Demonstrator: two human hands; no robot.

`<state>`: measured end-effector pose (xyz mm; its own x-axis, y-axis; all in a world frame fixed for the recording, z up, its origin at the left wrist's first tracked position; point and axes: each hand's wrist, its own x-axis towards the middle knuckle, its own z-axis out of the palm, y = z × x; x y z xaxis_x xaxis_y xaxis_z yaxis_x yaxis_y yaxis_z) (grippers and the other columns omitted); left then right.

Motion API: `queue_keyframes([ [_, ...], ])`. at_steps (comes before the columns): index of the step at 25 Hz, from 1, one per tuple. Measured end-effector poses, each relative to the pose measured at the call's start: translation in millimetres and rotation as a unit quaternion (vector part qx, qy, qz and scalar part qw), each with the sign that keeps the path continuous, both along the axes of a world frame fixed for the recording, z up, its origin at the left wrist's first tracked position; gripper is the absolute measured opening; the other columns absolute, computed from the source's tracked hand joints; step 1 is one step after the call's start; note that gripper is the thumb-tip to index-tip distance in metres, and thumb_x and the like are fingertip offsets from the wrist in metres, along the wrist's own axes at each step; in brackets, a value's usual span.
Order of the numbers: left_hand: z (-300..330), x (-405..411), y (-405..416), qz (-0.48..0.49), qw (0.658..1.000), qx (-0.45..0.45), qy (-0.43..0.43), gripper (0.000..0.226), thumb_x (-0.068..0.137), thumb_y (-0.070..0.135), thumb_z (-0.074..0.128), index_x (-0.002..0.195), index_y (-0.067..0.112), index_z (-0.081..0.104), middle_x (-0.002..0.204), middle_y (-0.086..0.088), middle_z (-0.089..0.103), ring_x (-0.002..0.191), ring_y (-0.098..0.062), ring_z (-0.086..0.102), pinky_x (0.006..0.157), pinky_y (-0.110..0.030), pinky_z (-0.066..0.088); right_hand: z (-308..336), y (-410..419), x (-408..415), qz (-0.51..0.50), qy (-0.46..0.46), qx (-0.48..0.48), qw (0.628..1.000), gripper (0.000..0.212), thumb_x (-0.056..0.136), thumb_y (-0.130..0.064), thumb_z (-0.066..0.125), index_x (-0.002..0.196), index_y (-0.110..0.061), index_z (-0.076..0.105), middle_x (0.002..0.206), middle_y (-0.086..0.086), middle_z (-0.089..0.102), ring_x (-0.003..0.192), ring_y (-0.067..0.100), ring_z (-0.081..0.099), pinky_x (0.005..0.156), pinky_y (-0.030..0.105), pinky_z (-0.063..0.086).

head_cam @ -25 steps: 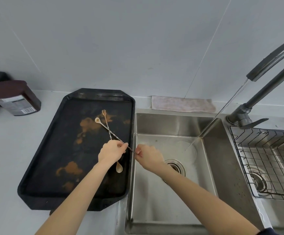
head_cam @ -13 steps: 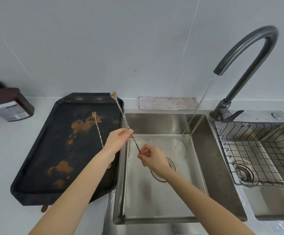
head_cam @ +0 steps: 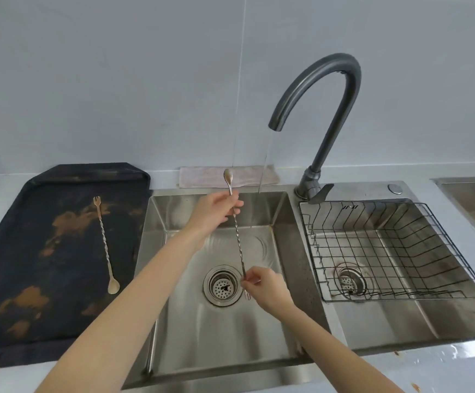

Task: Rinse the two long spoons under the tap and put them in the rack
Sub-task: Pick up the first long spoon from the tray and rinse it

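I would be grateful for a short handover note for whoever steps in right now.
Left hand: pinching the held spoon near its bowl end.
Right hand: pinching the same spoon near its forked end, over the left sink basin.
Tap is running; the stream falls just right of the spoon, not yet on it.
Second spoon lies on the stained black tray.
Rack in the right basin holds nothing.
Left: rinse both spoons, rack both.
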<state>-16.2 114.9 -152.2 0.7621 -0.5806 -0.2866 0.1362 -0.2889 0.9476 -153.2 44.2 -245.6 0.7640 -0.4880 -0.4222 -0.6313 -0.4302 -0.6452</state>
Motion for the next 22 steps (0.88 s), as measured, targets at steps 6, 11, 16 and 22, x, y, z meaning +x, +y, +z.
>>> queue_keyframes([
  [6,16,-5,-55,0.008,1.0,-0.02,-0.018,0.018,0.093,0.023,0.045,0.083,0.031,0.057,0.093,0.008,0.065,0.082,-0.003,0.062,0.074,-0.017,0.044,-3,-57,-8,-0.005,0.011,-0.01,1.0,0.018,0.086,-0.03,0.058,0.095,-0.017,0.066,0.105,0.002,0.071,0.101,0.023,0.063,0.085,0.034,0.052],
  [11,23,5,-83,0.065,0.997,-0.021,-0.026,0.023,0.091,0.02,0.052,0.111,0.013,0.061,0.09,0.003,0.063,0.075,-0.003,0.06,0.07,-0.016,0.044,-8,-78,-2,0.021,0.01,0.005,1.0,0.017,0.087,-0.029,0.057,0.094,-0.017,0.066,0.102,0.001,0.072,0.095,0.021,0.065,0.08,0.034,0.053],
  [16,12,12,-92,0.081,0.996,-0.012,-0.042,0.021,0.089,0.013,0.055,0.109,0.011,0.06,0.087,0.003,0.059,0.073,-0.006,0.056,0.06,-0.01,0.047,-9,-78,-5,0.026,-0.012,0.013,1.0,0.013,0.086,-0.027,0.059,0.091,-0.02,0.068,0.097,-0.001,0.073,0.092,0.019,0.066,0.079,0.033,0.054],
  [22,-4,7,-97,0.084,0.995,0.0,-0.061,0.011,0.089,0.015,0.055,0.08,0.02,0.06,0.07,0.004,0.061,0.053,0.002,0.058,0.058,-0.016,0.045,-3,-71,-18,0.036,-0.038,0.003,0.999,0.009,0.085,-0.027,0.06,0.083,-0.023,0.068,0.078,-0.007,0.066,0.086,0.016,0.067,0.081,0.035,0.056],
])
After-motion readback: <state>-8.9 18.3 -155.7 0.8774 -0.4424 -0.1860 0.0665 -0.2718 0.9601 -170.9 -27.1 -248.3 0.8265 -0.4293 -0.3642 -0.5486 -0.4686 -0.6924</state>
